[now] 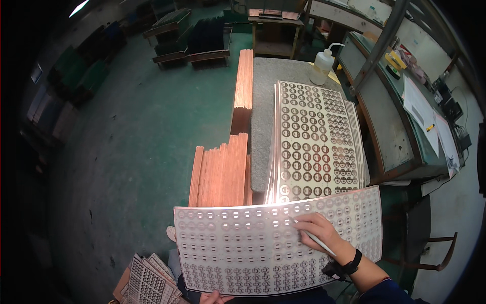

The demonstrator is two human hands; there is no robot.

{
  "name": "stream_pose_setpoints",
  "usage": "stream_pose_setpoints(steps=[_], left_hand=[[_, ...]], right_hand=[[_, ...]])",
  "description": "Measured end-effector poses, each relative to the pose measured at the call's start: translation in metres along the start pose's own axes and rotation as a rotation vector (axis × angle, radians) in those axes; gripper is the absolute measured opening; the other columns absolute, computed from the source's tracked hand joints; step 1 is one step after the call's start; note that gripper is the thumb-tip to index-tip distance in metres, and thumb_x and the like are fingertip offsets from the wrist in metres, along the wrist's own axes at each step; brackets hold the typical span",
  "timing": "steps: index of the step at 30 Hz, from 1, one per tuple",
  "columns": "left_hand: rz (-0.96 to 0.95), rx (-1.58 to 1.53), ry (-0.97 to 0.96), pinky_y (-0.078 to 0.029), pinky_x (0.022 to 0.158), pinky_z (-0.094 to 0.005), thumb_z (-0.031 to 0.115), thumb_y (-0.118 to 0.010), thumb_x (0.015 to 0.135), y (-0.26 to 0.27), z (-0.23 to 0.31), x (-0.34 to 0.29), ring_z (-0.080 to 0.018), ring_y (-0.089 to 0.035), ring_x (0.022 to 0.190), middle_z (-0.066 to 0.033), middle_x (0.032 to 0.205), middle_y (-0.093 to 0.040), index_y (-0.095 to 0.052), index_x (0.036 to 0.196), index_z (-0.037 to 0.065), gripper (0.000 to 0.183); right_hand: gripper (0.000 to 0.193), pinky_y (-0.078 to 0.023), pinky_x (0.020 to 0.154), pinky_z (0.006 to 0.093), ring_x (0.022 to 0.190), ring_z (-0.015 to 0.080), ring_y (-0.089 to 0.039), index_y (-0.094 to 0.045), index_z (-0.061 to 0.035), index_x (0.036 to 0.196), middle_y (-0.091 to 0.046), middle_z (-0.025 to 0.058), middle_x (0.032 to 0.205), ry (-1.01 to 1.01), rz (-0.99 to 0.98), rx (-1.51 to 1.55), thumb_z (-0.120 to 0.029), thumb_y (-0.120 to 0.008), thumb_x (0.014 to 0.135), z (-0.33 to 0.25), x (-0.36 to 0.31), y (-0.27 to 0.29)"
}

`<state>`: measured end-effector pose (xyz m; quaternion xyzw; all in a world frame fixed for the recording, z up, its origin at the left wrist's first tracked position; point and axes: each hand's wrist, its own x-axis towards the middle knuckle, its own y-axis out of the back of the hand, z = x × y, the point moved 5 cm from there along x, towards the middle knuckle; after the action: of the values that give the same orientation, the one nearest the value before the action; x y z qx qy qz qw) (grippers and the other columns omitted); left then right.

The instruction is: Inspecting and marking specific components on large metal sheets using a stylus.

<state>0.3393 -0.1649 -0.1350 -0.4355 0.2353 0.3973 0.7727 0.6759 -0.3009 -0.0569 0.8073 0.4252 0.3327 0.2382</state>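
Note:
A wide, thin pale panel (223, 230), printed with rows of small round and rectangular patterns, is held slightly bowed in front of me. My left hand (214, 298) grips its lower edge, with only the fingertips showing. Above the panel's middle, my right hand (320, 230) is closed round a slim white pen-like tool (324, 247). The tool's tip is near the round patterns; whether it touches the surface I cannot tell. Just beyond lies a stack of similar panels (319, 137) with dark round patterns, partly covered by the held panel.
The stack rests on a grey table (264, 116). Copper-coloured boards (223, 172) stand on edge along its left side. A squeeze bottle (322, 66) stands at the far end. More patterned panels (147, 283) lie low at left. A bench (390, 126) and a chair (445, 253) are at right.

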Motion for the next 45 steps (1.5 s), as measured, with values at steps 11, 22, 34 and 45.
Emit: stream_pose_setpoints(steps=[11,22,34,45], left_hand=[[0.098,-0.03,-0.045,-0.051,0.082,-0.0498,0.004,-0.054,0.09,0.002,-0.003,-0.001,-0.0163,-0.06,0.067,-0.0031,0.067,-0.055,-0.056,0.089,0.003,0.002],[0.095,-0.092,-0.051,-0.049,0.086,-0.0502,0.005,-0.053,0.09,0.008,-0.009,-0.006,-0.0219,-0.06,0.078,-0.0108,0.083,-0.059,-0.053,0.106,0.0,0.017],[-0.147,-0.304,-0.069,-0.045,0.095,-0.0504,0.019,-0.049,0.094,-0.003,-0.026,0.011,-0.0327,-0.046,0.122,-0.0168,0.135,-0.042,-0.029,0.136,0.002,0.049],[-0.171,-0.571,-0.432,-0.038,0.102,-0.0486,0.032,-0.041,0.097,0.071,0.021,-0.003,-0.0305,-0.047,0.121,-0.0138,0.133,-0.047,-0.038,0.133,0.003,0.047]], right_hand=[[0.043,-0.045,0.077,0.0288,0.082,0.0225,-0.058,-0.058,0.0011,0.113,-0.057,0.0107,0.105,-0.062,-0.11,0.033,0.008,-0.061,0.07,-0.002,-0.002,-0.001],[0.04,-0.045,0.08,0.0303,0.078,0.0245,-0.06,-0.06,0.0006,0.11,-0.06,0.0119,0.098,0.023,-0.024,0.047,0.007,-0.061,0.071,-0.003,-0.004,-0.003],[0.037,-0.046,0.079,0.0255,0.092,0.0139,-0.059,-0.046,-0.0011,0.128,-0.06,0.0141,0.114,-0.565,0.472,0.076,-0.02,-0.041,0.097,0.044,-0.072,0.082],[0.043,-0.041,0.094,0.0294,0.111,0.0193,-0.053,-0.042,0.0017,0.131,-0.054,0.0157,0.123,-0.639,0.385,0.567,-0.024,-0.046,0.096,0.032,-0.13,0.101]])
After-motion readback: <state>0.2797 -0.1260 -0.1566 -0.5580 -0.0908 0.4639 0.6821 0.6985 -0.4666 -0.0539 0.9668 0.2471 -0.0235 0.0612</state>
